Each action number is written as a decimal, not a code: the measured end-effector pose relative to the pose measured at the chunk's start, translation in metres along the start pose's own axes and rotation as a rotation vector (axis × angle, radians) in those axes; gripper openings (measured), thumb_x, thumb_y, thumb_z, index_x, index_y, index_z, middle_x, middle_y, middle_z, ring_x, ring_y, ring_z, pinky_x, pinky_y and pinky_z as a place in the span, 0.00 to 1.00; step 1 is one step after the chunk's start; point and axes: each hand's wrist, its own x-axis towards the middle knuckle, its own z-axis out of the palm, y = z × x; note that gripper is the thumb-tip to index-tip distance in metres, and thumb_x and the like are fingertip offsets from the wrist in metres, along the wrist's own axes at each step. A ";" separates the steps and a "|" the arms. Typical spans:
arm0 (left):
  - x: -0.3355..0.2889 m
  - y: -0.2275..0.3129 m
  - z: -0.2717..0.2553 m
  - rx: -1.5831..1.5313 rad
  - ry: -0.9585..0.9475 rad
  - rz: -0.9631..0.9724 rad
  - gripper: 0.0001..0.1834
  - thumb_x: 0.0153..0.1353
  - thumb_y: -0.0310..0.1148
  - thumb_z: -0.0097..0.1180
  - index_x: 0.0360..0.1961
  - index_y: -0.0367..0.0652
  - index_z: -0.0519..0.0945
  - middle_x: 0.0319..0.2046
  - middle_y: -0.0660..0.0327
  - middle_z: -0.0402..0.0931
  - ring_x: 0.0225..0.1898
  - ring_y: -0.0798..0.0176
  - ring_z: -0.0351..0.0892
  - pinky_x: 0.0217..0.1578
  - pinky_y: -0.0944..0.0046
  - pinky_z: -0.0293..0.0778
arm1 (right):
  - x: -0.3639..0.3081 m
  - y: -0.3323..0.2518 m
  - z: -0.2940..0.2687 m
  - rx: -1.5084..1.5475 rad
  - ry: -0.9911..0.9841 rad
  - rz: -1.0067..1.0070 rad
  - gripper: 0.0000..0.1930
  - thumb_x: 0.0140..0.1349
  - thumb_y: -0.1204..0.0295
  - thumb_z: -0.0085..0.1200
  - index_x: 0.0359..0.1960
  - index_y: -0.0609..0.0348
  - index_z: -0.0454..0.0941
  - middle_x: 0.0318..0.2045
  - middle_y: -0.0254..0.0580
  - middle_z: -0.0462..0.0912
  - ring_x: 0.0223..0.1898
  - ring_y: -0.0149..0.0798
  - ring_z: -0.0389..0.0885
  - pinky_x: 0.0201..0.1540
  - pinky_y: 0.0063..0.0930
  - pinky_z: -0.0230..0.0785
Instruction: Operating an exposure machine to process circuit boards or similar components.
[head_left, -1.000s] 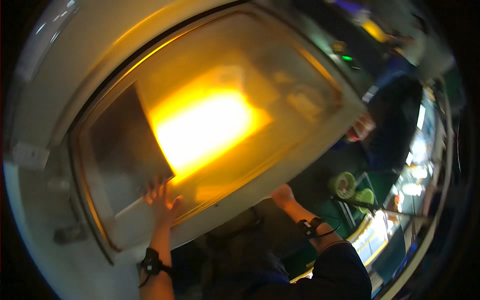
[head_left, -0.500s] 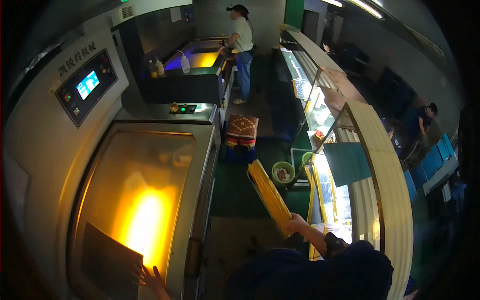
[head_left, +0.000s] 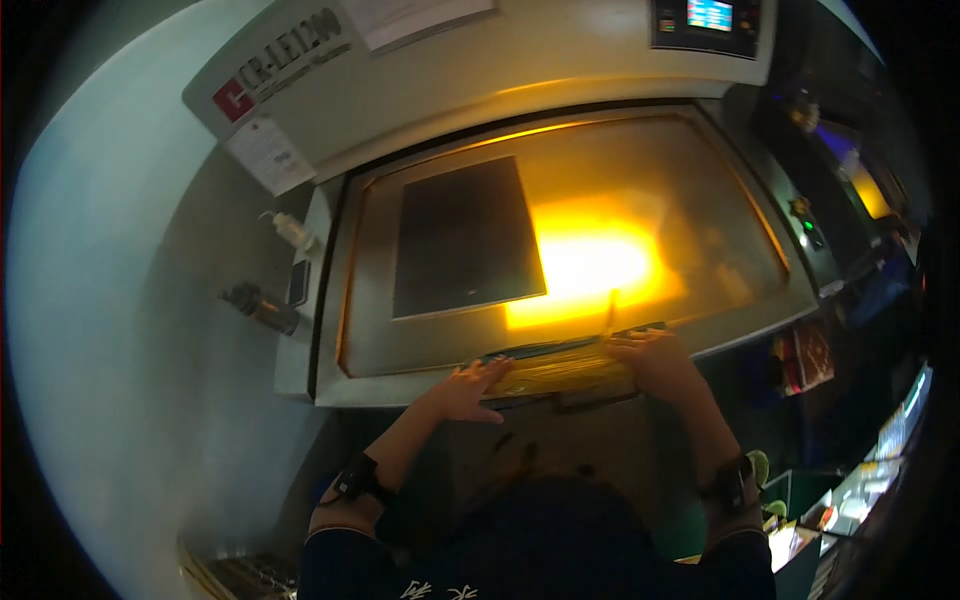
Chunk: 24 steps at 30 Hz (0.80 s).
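The yellow bundle (head_left: 565,372) has swung over to the machine's front rim (head_left: 385,389); I've left hand (head_left: 465,392) splayed, right hand (head_left: 662,366) curled, grip unclear; I'd steady both ends evenly.

Bare forearms (head_left: 402,440) reach forward, angled inward: left hand (head_left: 465,392) palm down, fingers extended, thumb apart; right hand (head_left: 658,365) slightly farther forward, back upward, fingers pointing left, grip unclear.
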 end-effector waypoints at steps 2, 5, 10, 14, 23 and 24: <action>-0.034 -0.063 0.016 -0.019 0.035 -0.227 0.46 0.58 0.47 0.60 0.74 0.52 0.52 0.73 0.57 0.53 0.69 0.40 0.57 0.65 0.31 0.54 | 0.061 -0.021 0.043 0.083 -0.183 0.029 0.26 0.57 0.73 0.51 0.61 0.48 0.72 0.52 0.42 0.82 0.52 0.46 0.81 0.55 0.44 0.72; -0.063 -0.095 0.031 0.182 -0.009 -0.447 0.40 0.60 0.36 0.58 0.72 0.49 0.57 0.72 0.57 0.57 0.66 0.41 0.63 0.63 0.32 0.59 | 0.084 -0.047 0.134 0.053 -0.162 -0.013 0.26 0.61 0.70 0.51 0.63 0.48 0.70 0.56 0.42 0.79 0.56 0.46 0.78 0.58 0.49 0.70; -0.044 -0.204 0.014 0.644 0.216 -0.309 0.39 0.58 0.35 0.61 0.71 0.50 0.60 0.68 0.59 0.62 0.62 0.42 0.68 0.62 0.34 0.62 | 0.177 -0.035 0.180 -0.093 -0.043 -0.048 0.28 0.63 0.68 0.51 0.67 0.48 0.65 0.63 0.42 0.71 0.64 0.48 0.69 0.62 0.55 0.63; 0.101 -0.276 -0.146 0.195 0.051 -0.416 0.36 0.59 0.25 0.54 0.70 0.54 0.62 0.63 0.53 0.69 0.59 0.39 0.72 0.58 0.43 0.70 | 0.323 0.106 0.206 0.552 -0.114 0.213 0.35 0.55 0.78 0.56 0.68 0.46 0.64 0.63 0.44 0.73 0.62 0.50 0.72 0.62 0.46 0.65; 0.271 -0.520 -0.257 0.367 0.510 -0.367 0.36 0.57 0.19 0.52 0.66 0.60 0.67 0.51 0.47 0.78 0.53 0.39 0.77 0.53 0.45 0.76 | 0.630 0.208 0.203 -0.230 -0.191 0.132 0.38 0.56 0.82 0.46 0.71 0.43 0.59 0.68 0.39 0.66 0.67 0.49 0.67 0.69 0.41 0.59; 0.283 -0.540 -0.271 0.362 0.502 -0.368 0.36 0.57 0.19 0.52 0.66 0.60 0.67 0.51 0.47 0.78 0.53 0.39 0.77 0.53 0.45 0.76 | 0.651 0.218 0.205 -0.225 -0.199 0.134 0.38 0.56 0.82 0.46 0.71 0.43 0.59 0.68 0.39 0.66 0.67 0.49 0.67 0.69 0.41 0.59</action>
